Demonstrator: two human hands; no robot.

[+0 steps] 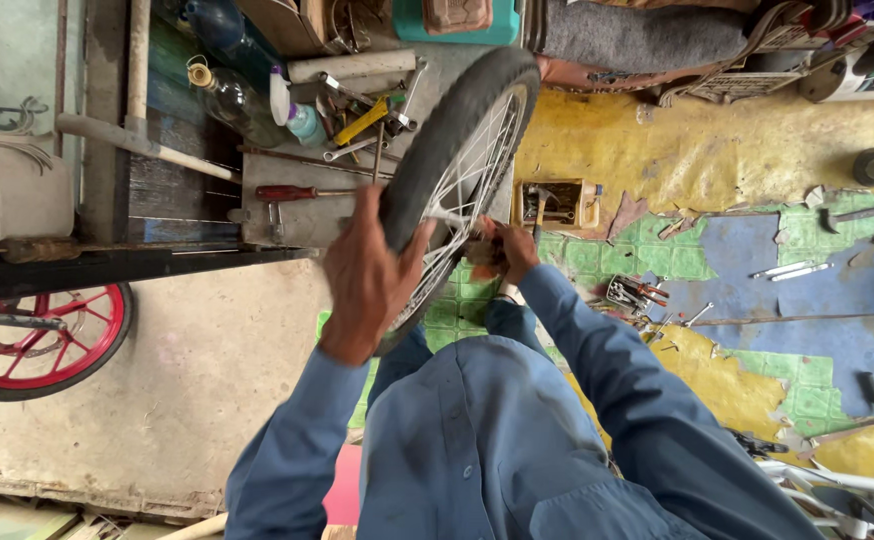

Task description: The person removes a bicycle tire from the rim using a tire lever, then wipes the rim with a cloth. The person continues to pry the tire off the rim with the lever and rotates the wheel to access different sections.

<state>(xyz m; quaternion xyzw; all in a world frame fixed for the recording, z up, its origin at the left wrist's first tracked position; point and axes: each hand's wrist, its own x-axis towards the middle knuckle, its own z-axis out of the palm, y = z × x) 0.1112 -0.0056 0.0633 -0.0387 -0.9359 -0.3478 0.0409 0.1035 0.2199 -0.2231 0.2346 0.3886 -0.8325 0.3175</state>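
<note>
A bicycle wheel (457, 150) with a black tyre and silver spokes stands upright in front of me, above my blue-clad lap. My left hand (369, 272) grips the tyre at its near left side. At the wheel's hub, my right hand (505, 250) is closed around a small dark part among the spokes; what it holds is too hidden to name. Both my sleeves are blue.
A workbench (287, 215) at the left carries wrenches, a red-handled screwdriver (292, 192), bottles and a spray bottle. A red-rimmed wheel (42, 340) leans below it. A small wooden toolbox (557, 205), pliers and loose tools lie on the patched yellow, green and blue floor.
</note>
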